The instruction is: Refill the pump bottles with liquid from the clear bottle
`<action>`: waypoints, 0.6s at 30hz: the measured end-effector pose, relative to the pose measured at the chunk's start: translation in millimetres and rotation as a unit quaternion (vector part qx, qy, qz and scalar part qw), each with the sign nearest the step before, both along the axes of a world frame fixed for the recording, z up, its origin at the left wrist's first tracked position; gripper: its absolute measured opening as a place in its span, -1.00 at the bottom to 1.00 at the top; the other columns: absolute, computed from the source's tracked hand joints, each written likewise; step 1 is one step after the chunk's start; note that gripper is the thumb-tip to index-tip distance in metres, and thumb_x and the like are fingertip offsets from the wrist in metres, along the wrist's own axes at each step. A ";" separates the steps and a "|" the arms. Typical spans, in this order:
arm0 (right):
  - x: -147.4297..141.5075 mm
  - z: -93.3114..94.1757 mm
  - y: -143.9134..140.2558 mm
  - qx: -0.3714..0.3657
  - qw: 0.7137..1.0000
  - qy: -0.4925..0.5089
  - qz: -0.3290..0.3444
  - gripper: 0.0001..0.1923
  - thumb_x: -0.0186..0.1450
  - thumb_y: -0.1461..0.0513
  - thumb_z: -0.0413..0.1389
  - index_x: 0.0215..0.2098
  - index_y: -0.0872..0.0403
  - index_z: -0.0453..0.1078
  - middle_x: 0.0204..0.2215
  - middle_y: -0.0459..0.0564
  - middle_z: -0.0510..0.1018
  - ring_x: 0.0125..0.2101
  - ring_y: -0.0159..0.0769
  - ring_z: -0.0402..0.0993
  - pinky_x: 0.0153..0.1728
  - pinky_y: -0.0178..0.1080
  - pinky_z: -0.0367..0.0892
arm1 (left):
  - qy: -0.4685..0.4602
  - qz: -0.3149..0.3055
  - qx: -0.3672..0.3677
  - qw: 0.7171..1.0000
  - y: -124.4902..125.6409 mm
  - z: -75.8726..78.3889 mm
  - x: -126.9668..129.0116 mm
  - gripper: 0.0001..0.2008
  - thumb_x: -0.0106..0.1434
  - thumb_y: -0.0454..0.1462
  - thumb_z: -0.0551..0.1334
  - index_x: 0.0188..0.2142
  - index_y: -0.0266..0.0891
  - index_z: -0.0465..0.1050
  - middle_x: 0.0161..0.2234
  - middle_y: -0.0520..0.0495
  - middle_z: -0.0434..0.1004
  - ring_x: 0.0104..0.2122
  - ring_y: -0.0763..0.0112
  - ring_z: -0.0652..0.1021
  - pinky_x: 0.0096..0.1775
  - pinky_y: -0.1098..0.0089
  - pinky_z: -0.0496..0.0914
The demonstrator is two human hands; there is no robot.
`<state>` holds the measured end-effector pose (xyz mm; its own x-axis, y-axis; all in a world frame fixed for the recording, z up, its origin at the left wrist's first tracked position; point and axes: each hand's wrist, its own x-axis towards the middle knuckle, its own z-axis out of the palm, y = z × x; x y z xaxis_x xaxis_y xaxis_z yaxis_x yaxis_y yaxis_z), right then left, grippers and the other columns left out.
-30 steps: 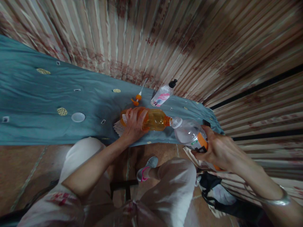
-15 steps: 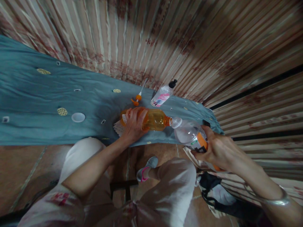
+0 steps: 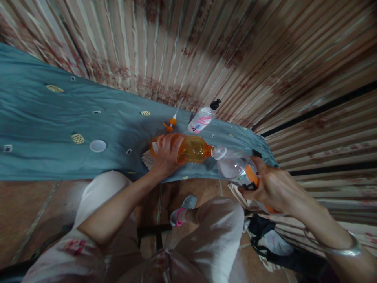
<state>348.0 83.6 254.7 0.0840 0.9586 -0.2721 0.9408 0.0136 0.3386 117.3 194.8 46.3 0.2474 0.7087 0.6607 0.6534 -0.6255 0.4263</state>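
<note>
An amber see-through bottle (image 3: pixel 194 149) is gripped around its body by my left hand (image 3: pixel 167 154). It has no pump on it, and its neck points right. My right hand (image 3: pixel 271 184) is wrapped round a large clear plastic bottle (image 3: pixel 232 163) with an orange and black label. The clear bottle tilts, its mouth up against the amber bottle's mouth. Whether liquid passes between them I cannot tell. Behind the amber bottle lies an orange pump top (image 3: pixel 170 124) with a long pale tube. A pump bottle (image 3: pixel 202 118) with a pink label and black top is just right of it.
A blue-green cloth (image 3: pixel 118 122) with printed patches covers the long surface. On it rests a small white dish or lid (image 3: pixel 97 146). A pleated curtain (image 3: pixel 165 51) hangs along the back and right. Bags (image 3: pixel 277 241) are on the floor at right.
</note>
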 end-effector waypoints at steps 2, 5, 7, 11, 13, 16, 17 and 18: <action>-0.1 -0.1 0.2 0.000 1.000 0.000 0.005 -0.31 0.13 0.00 0.19 0.11 0.21 0.28 -0.48 0.08 0.62 -0.43 0.04 0.62 -0.46 -0.21 0.29 | -0.003 -0.004 -0.001 1.000 -0.1 0.1 -0.1 -0.21 0.09 -0.15 0.40 0.25 -0.21 0.13 0.14 -0.32 0.41 0.14 -0.07 0.42 0.17 -0.06 0.23; 1.0 -0.9 0.2 0.005 1.000 0.004 0.011 -0.30 0.12 0.01 0.20 0.12 0.23 0.27 -0.48 0.10 0.62 -0.42 0.06 0.62 -0.46 -0.21 0.29 | 0.002 -0.004 -0.015 1.000 -0.3 0.4 -0.5 -0.21 0.09 -0.16 0.40 0.26 -0.18 0.13 0.15 -0.31 0.40 0.15 -0.08 0.41 0.17 -0.06 0.23; 1.8 -1.2 0.1 0.004 1.000 0.004 0.007 -0.29 0.13 0.01 0.20 0.14 0.24 0.27 -0.48 0.10 0.62 -0.41 0.06 0.63 -0.45 -0.20 0.29 | 0.003 -0.004 -0.018 1.000 -0.1 0.4 -0.7 -0.20 0.08 -0.16 0.40 0.26 -0.17 0.13 0.15 -0.30 0.40 0.14 -0.07 0.41 0.18 -0.06 0.22; 3.0 -0.9 -0.5 0.000 1.000 0.002 -0.002 -0.22 0.11 0.00 0.20 0.18 0.26 0.23 -0.47 0.11 0.63 -0.42 0.07 0.63 -0.45 -0.20 0.29 | 0.006 -0.004 -0.011 1.000 0.2 0.2 -0.3 -0.20 0.09 -0.13 0.41 0.25 -0.19 0.14 0.15 -0.30 0.40 0.14 -0.06 0.42 0.19 -0.05 0.22; 3.5 -1.0 -0.5 0.001 1.000 0.002 -0.002 -0.21 0.10 -0.01 0.20 0.18 0.26 0.23 -0.46 0.11 0.63 -0.41 0.09 0.63 -0.45 -0.20 0.28 | 0.009 0.000 -0.011 1.000 0.0 0.4 -0.2 -0.22 0.10 -0.12 0.41 0.24 -0.21 0.15 0.15 -0.31 0.40 0.14 -0.06 0.42 0.18 -0.05 0.22; 3.6 -1.4 -0.1 -0.001 1.000 -0.002 0.003 -0.24 0.12 -0.01 0.18 0.17 0.26 0.24 -0.47 0.11 0.62 -0.42 0.10 0.63 -0.47 -0.20 0.26 | 0.015 0.001 -0.013 1.000 -0.4 0.8 -0.6 -0.21 0.10 -0.13 0.40 0.25 -0.22 0.14 0.16 -0.32 0.39 0.14 -0.06 0.41 0.19 -0.05 0.21; 3.4 -1.5 -0.1 -0.002 1.000 -0.005 0.002 -0.24 0.12 -0.02 0.17 0.17 0.26 0.24 -0.48 0.11 0.62 -0.42 0.10 0.62 -0.48 -0.20 0.25 | 0.016 0.000 -0.013 1.000 -0.5 0.9 -0.7 -0.21 0.10 -0.14 0.40 0.26 -0.21 0.13 0.16 -0.32 0.39 0.15 -0.06 0.41 0.19 -0.05 0.21; 3.2 -1.5 0.0 -0.002 1.000 -0.006 0.001 -0.25 0.12 -0.02 0.17 0.16 0.26 0.24 -0.49 0.10 0.61 -0.43 0.09 0.62 -0.48 -0.20 0.24 | 0.016 -0.002 -0.013 1.000 -0.5 0.9 -0.9 -0.21 0.10 -0.14 0.40 0.26 -0.21 0.13 0.16 -0.32 0.39 0.15 -0.06 0.40 0.19 -0.05 0.20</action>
